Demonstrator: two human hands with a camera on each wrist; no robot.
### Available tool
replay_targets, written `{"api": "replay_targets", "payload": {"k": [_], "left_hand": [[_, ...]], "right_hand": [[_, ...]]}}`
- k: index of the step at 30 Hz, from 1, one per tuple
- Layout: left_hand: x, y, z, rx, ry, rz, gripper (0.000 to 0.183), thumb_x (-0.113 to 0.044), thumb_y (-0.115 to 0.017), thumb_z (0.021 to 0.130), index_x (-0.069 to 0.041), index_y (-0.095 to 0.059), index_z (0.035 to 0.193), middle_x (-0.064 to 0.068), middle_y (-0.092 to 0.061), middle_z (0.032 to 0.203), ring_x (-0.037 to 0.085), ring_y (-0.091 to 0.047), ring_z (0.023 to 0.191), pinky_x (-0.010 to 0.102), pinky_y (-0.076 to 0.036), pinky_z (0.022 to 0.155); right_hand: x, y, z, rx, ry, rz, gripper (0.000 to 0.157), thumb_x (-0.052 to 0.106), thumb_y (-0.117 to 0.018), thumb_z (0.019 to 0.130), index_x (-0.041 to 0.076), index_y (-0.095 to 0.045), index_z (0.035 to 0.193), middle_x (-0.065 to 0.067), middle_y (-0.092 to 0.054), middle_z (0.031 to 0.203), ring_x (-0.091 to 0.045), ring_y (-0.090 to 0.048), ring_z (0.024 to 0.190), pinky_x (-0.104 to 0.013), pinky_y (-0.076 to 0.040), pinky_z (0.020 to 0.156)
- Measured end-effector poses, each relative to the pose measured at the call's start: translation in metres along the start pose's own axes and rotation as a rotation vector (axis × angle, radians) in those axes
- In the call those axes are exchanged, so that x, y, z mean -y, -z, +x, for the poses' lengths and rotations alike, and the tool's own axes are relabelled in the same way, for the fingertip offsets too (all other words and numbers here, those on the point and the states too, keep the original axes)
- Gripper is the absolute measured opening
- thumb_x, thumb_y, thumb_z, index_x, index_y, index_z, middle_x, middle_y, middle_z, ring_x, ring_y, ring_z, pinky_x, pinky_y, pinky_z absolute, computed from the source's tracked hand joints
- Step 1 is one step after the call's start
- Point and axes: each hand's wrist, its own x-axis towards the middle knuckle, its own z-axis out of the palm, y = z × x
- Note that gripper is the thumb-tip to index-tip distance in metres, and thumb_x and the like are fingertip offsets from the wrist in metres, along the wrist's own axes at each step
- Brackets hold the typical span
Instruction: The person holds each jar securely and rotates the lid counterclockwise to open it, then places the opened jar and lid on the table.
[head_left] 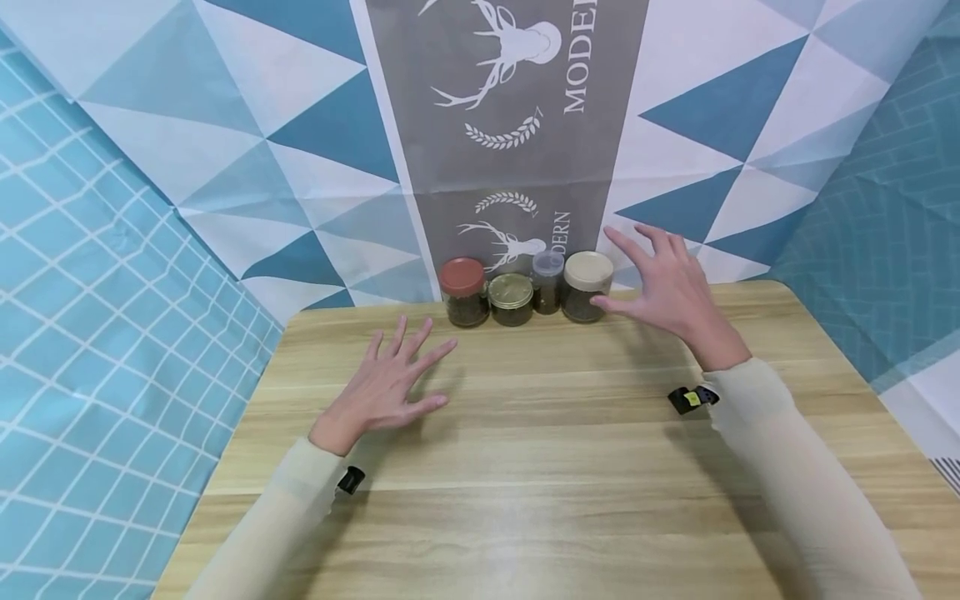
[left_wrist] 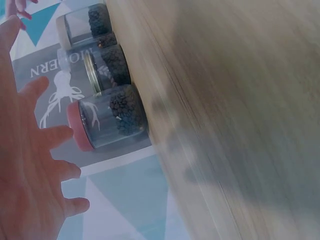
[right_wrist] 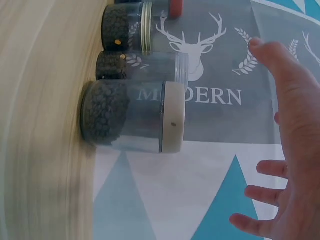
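Observation:
Four jars would be several, so several clear jars with dark granules stand in a row at the table's back edge. From left to right in the head view they are a red-lidded jar (head_left: 466,307), a short gold-lidded jar (head_left: 512,313), a slim jar with a translucent lid (head_left: 547,292) and a cream-lidded jar (head_left: 583,302). My left hand (head_left: 390,379), fingers spread, hovers in front and left of the red-lidded jar. Beside the cream-lidded jar (right_wrist: 120,117) my right hand (right_wrist: 295,150) is spread, apart from it and holding nothing.
A wood-grain table (head_left: 510,467) lies under both arms. Behind the jars rises a patterned cloth (head_left: 322,167) with triangles and a grey deer panel. Blue grid fabric (head_left: 97,333) borders the left side, and teal fabric (head_left: 885,233) the right.

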Motion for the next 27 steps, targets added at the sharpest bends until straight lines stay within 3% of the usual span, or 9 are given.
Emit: {"api": "replay_targets", "payload": {"k": [4,10,16,27], "left_hand": [[-0.002,0.001,0.002,-0.004,-0.006,0.001,0.085,-0.078,-0.051,0.104,-0.037,-0.036,0.177,0.016,-0.021,0.189,0.058,-0.015,0.173,0.087,-0.023,0.131],[-0.005,0.001,0.004,0.009,0.000,0.008,0.084,-0.076,-0.053,0.104,-0.037,-0.036,0.177,0.015,-0.020,0.190,0.057,-0.014,0.173,0.087,-0.024,0.131],[-0.006,0.000,0.005,0.000,0.002,0.002,0.085,-0.061,-0.069,0.100,-0.037,-0.038,0.176,0.017,-0.023,0.189,0.059,-0.016,0.173,0.088,-0.024,0.130],[-0.007,0.000,0.008,0.004,-0.014,-0.018,0.084,-0.072,-0.057,0.103,-0.038,-0.036,0.177,0.015,-0.022,0.189,0.056,-0.013,0.174,0.087,-0.021,0.132]], "right_hand": [[0.003,-0.005,0.011,-0.013,-0.035,0.016,0.104,0.063,-0.087,0.085,0.033,-0.043,0.174,-0.031,-0.045,0.170,-0.057,-0.052,0.136,-0.068,-0.055,0.081],[0.004,-0.012,0.025,0.020,-0.087,0.043,0.103,0.066,-0.085,0.086,0.032,-0.043,0.174,-0.034,-0.045,0.164,-0.055,-0.051,0.131,-0.064,-0.054,0.075],[0.004,-0.020,0.038,0.109,-0.128,0.086,0.099,0.067,-0.081,0.090,0.030,-0.044,0.174,-0.030,-0.045,0.161,-0.050,-0.047,0.131,-0.060,-0.053,0.078],[-0.001,-0.036,0.052,0.233,-0.180,0.146,0.096,0.065,-0.077,0.094,0.025,-0.043,0.175,-0.027,-0.045,0.153,-0.044,-0.042,0.130,-0.064,-0.055,0.087]]}}
